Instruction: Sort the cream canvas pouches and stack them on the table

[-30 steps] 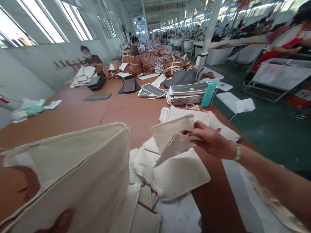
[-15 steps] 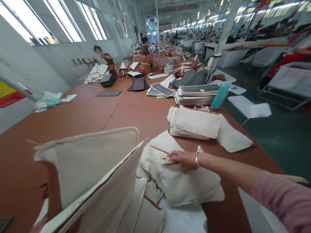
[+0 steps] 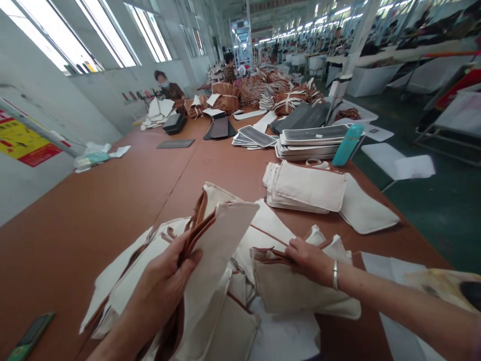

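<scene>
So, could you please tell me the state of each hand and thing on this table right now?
Left hand: closed on a bundle of canvas pieces, lifted.
Right hand: gripping a canvas pouch, flat on the table.
Folded pouch stack: neat, untouched.
Teal bottle: upright, capped.
Phone: lying flat.

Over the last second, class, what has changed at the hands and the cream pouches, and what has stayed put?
The left hand has lowered its bundle of cream pouches, now fanned and gripped at the brown edges. The right hand let go of the small piece it held up and came down onto a flat pouch, pinching its top edge. The folded stack, teal bottle and brown table stayed as they were.
</scene>
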Demonstrator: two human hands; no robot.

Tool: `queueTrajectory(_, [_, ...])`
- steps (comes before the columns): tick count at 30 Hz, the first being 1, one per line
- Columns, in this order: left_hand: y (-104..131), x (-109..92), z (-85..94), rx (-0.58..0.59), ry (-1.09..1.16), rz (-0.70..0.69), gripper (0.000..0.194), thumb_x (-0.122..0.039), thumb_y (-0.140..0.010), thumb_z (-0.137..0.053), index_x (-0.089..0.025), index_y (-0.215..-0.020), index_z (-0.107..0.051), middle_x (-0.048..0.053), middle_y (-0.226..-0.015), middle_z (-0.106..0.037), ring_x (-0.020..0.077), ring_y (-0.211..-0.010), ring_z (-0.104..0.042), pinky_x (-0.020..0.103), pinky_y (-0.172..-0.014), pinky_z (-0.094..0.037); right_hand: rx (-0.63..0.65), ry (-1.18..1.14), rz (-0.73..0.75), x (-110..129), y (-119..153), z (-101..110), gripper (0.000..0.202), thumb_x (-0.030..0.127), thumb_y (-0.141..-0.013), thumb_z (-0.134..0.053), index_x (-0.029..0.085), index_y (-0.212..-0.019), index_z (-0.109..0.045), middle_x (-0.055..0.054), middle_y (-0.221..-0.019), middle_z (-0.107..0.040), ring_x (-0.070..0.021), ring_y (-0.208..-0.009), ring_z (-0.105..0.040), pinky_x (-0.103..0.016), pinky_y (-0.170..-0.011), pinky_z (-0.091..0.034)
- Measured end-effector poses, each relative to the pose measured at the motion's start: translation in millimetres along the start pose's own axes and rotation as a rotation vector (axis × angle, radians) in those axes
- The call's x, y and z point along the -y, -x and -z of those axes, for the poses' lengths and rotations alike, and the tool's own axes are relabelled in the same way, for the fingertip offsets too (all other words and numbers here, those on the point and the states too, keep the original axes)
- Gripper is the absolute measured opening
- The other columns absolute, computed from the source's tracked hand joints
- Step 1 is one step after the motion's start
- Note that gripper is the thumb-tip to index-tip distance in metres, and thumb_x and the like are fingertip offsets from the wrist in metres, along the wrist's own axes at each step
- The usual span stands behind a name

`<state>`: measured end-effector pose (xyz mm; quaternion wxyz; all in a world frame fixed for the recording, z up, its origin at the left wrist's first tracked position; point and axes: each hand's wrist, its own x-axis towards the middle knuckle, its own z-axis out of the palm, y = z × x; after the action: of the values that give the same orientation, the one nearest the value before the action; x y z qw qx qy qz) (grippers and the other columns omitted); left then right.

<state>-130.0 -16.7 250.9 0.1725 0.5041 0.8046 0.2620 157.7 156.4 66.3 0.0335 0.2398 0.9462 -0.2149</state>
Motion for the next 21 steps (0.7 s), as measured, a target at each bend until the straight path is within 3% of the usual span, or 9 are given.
queueTrajectory(4, [-43,-17,-12.5,0.176,-0.099,-0.114,0.036,-0.038,-0.09,-0.047,-0.027,-0.123,-0.058,0.001,-0.101,-0.07,0.0205,-0.092,-0.065,0.025,-0.079,-0.049,-0.042,0.019,0.085,16,33,12,0.016,0.007,-0.088,-0.05,0.017,-0.091,-0.062,-0.011,-0.1,-0.061,-0.026,-0.098,-0.054,-0.038,-0.082,-0.047])
queueTrajectory(7, [-62,-38,-42.8,0.269,-0.336,-0.263,0.029,-0.029,-0.09,-0.046,-0.027,-0.117,-0.058,0.003,-0.09,-0.072,0.0223,-0.081,-0.067,0.027,-0.067,-0.047,-0.212,0.043,0.21,40,54,40,0.02,0.012,-0.092,-0.046,0.02,-0.084,-0.062,-0.012,-0.114,-0.061,-0.0264,-0.106,-0.054,-0.04,-0.084,-0.05])
queueTrajectory(10, [-56,-73,-87.0,0.443,-0.5,-0.515,0.029,-0.023,-0.085,-0.05,-0.022,-0.112,-0.06,0.01,-0.087,-0.074,0.0277,-0.075,-0.07,0.03,-0.06,-0.046,-0.463,0.167,0.265,57,65,67,0.019,0.015,-0.092,-0.048,0.022,-0.083,-0.063,-0.01,-0.146,-0.045,-0.0331,-0.134,-0.037,-0.052,-0.101,-0.042])
queueTrajectory(12, [-43,-97,-113.4,0.6,-0.483,-0.701,0.026,-0.028,-0.075,-0.063,-0.021,-0.1,-0.065,0.01,-0.083,-0.074,0.0297,-0.072,-0.07,0.031,-0.057,-0.047,-0.527,0.221,0.263,56,68,74,0.016,0.019,-0.091,-0.052,0.026,-0.087,-0.067,-0.006,-0.15,-0.043,-0.0372,-0.139,-0.03,-0.062,-0.106,-0.031])
queueTrajectory(14, [-35,-115,-128.9,0.688,-0.435,-0.818,0.03,-0.026,-0.075,-0.062,-0.019,-0.105,-0.065,0.011,-0.088,-0.074,0.0289,-0.073,-0.07,0.031,-0.056,-0.048,-0.468,0.192,0.273,44,68,74,0.016,0.02,-0.089,-0.057,0.031,-0.092,-0.068,-0.007,-0.135,-0.057,-0.0367,-0.127,-0.045,-0.062,-0.103,-0.032])
queueTrajectory(16, [-42,-122,-131.3,0.759,-0.308,-0.868,0.037,-0.024,-0.081,-0.058,-0.022,-0.118,-0.06,0.007,-0.093,-0.074,0.0246,-0.076,-0.07,0.028,-0.059,-0.049,-0.357,0.165,0.279,27,68,78,0.015,0.018,-0.087,-0.06,0.031,-0.088,-0.068,-0.008,-0.104,-0.068,-0.0297,-0.098,-0.06,-0.05,-0.086,-0.043])
queueTrajectory(17, [-52,-121,-129.1,0.772,-0.222,-0.864,0.039,-0.025,-0.086,-0.055,-0.026,-0.125,-0.057,0.004,-0.097,-0.074,0.0215,-0.08,-0.07,0.026,-0.062,-0.05,-0.306,0.172,0.269,17,68,85,0.014,0.017,-0.086,-0.061,0.03,-0.085,-0.067,-0.007,-0.092,-0.067,-0.0256,-0.083,-0.06,-0.043,-0.074,-0.044])
queueTrajectory(19, [-85,-108,-123.4,0.719,-0.125,-0.777,0.036,-0.034,-0.096,-0.046,-0.033,-0.131,-0.052,-0.001,-0.108,-0.072,0.0159,-0.09,-0.068,0.023,-0.075,-0.051,-0.241,0.214,0.23,-6,65,111,0.013,0.018,-0.087,-0.058,0.027,-0.081,-0.065,-0.007,-0.08,-0.063,-0.0211,-0.068,-0.055,-0.036,-0.061,-0.039])
queueTrajectory(21, [-125,-83,-124.0,0.549,-0.248,-0.582,0.035,-0.036,-0.102,-0.037,-0.031,-0.132,-0.053,-0.001,-0.118,-0.068,0.0136,-0.1,-0.065,0.024,-0.087,-0.049,-0.2,0.216,0.168,-36,55,149,0.014,0.022,-0.091,-0.054,0.027,-0.086,-0.066,-0.007,-0.084,-0.062,-0.0197,-0.071,-0.056,-0.034,-0.062,-0.039])
